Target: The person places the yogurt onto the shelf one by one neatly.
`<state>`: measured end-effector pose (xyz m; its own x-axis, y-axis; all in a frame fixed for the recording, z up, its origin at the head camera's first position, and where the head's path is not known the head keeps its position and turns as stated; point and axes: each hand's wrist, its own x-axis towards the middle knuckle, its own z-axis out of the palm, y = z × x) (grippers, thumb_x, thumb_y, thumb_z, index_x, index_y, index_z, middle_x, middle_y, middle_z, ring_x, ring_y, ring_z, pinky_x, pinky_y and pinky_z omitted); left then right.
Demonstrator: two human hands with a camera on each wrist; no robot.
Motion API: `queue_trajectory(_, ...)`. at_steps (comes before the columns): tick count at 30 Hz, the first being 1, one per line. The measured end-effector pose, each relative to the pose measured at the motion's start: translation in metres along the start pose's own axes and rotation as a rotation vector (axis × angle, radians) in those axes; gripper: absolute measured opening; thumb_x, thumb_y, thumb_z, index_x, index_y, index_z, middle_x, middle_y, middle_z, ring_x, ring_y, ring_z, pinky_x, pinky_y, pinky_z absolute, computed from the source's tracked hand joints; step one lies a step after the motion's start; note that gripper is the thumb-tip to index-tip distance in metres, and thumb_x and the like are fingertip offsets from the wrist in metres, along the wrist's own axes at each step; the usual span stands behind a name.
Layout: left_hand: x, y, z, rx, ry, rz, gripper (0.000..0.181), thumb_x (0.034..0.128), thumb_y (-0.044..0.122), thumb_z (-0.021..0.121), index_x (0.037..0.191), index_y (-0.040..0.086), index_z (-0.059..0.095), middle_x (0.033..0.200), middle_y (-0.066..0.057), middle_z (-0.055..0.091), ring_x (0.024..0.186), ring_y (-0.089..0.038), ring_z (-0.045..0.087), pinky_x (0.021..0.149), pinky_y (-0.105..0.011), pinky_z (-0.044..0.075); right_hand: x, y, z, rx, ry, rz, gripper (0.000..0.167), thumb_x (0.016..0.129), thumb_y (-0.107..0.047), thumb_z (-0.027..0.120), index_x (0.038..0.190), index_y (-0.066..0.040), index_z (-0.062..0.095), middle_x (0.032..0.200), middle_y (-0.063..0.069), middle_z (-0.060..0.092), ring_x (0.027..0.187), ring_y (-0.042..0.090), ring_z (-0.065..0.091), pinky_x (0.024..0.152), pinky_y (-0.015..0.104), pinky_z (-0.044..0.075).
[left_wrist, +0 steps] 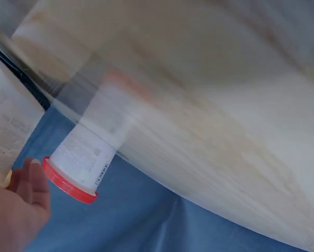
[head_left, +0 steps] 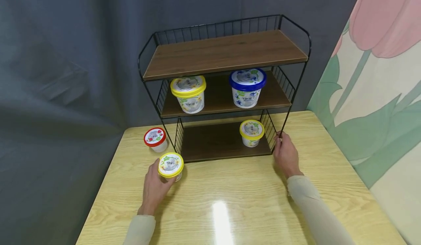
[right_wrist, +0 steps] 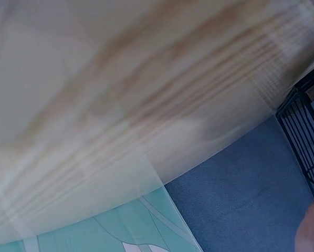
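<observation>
Pale sleeves (head_left: 141, 230) lead to a left hand (head_left: 154, 186) curled round a small yellow-lidded tub (head_left: 170, 165) just outside the rack (head_left: 225, 53), front left, and a right hand (head_left: 287, 156) gripping its right leg (head_left: 286, 121), the tub probably light, smooth, slightly squeezable, best held below its lid (head_left: 170, 162).

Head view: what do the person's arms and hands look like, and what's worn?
A long, light-beige cloth left sleeve and matching right sleeve look plain, with no visible markings. The left hand and right hand are bare, ungloved.
</observation>
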<state>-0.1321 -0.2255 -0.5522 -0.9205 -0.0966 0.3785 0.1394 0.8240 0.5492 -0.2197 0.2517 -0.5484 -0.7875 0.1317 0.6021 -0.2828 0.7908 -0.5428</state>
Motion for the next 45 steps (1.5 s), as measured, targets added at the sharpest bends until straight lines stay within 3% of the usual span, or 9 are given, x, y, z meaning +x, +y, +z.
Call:
queue_trajectory(9,0.006,0.016,0.013,-0.076,0.057,0.112,0.098,0.0670,0.029,0.090,0.148,0.005,0.040,0.131,-0.017,0.057,0.117,-0.033,0.055,0.095,-0.048,0.042,0.000,0.000,0.000,-0.001,0.008,-0.018,0.026,0.105,-0.014,0.042,0.121,0.003,0.053,0.104,0.019,0.066,0.083,0.035,0.067,0.071,0.052,0.052)
queue_trajectory(16,0.018,0.045,0.039,0.082,0.124,0.346,0.103,0.0610,0.039,0.092,0.144,0.001,0.046,0.128,-0.019,0.061,0.113,-0.031,0.059,0.083,-0.041,0.042,0.000,0.001,-0.001,-0.004,0.006,-0.007,0.025,0.105,-0.013,0.043,0.121,0.003,0.053,0.103,0.019,0.067,0.082,0.035,0.067,0.070,0.053,0.052)
queue_trajectory(20,0.029,0.062,0.054,0.095,0.074,0.397,0.104,0.0621,0.041,0.092,0.146,0.003,0.044,0.129,-0.017,0.061,0.115,-0.030,0.059,0.084,-0.041,0.041,0.001,0.002,-0.001,-0.013,0.003,0.009,0.025,0.105,-0.013,0.042,0.121,0.003,0.053,0.103,0.018,0.067,0.080,0.034,0.067,0.068,0.052,0.051)
queue_trajectory(29,0.056,0.082,0.087,-0.015,0.019,0.275,0.098,0.0683,0.042,0.090,0.147,0.006,0.044,0.132,-0.017,0.059,0.115,-0.033,0.060,0.093,-0.049,0.045,0.000,0.003,0.000,-0.032,-0.026,0.009,0.025,0.105,-0.013,0.041,0.121,0.003,0.053,0.103,0.018,0.065,0.085,0.035,0.067,0.070,0.052,0.053)
queue_trajectory(35,0.068,0.095,0.105,-0.167,-0.075,0.041,0.094,0.0766,0.041,0.084,0.152,0.012,0.036,0.141,-0.014,0.056,0.126,-0.033,0.056,0.097,-0.052,0.040,0.000,-0.001,0.004,-0.029,-0.030,0.007,0.024,0.105,-0.014,0.042,0.121,0.001,0.053,0.102,0.017,0.067,0.083,0.034,0.068,0.069,0.051,0.054)
queue_trajectory(37,0.076,0.098,0.108,-0.212,-0.095,-0.003,0.093,0.0764,0.036,0.085,0.152,0.013,0.037,0.142,-0.013,0.056,0.128,-0.033,0.056,0.099,-0.057,0.039,-0.001,-0.002,0.006,-0.025,-0.038,-0.003,0.025,0.105,-0.013,0.042,0.121,0.002,0.052,0.103,0.018,0.067,0.083,0.034,0.068,0.069,0.051,0.054)
queue_trajectory(41,0.100,0.105,0.113,-0.250,-0.192,0.005,0.090,0.0779,0.033,0.084,0.152,0.015,0.036,0.143,-0.012,0.055,0.130,-0.033,0.055,0.103,-0.064,0.040,-0.001,-0.003,0.004,-0.020,-0.015,-0.007,0.022,0.105,-0.011,0.043,0.119,0.002,0.052,0.103,0.019,0.066,0.082,0.034,0.068,0.068,0.052,0.054)
queue_trajectory(45,0.120,0.112,0.117,-0.348,-0.339,-0.007,0.088,0.0820,0.023,0.081,0.154,0.015,0.031,0.146,-0.014,0.050,0.135,-0.034,0.051,0.110,-0.056,0.039,0.001,-0.002,0.001,-0.017,0.005,-0.011,0.021,0.104,-0.011,0.044,0.118,0.003,0.053,0.103,0.019,0.065,0.082,0.035,0.068,0.068,0.053,0.053)
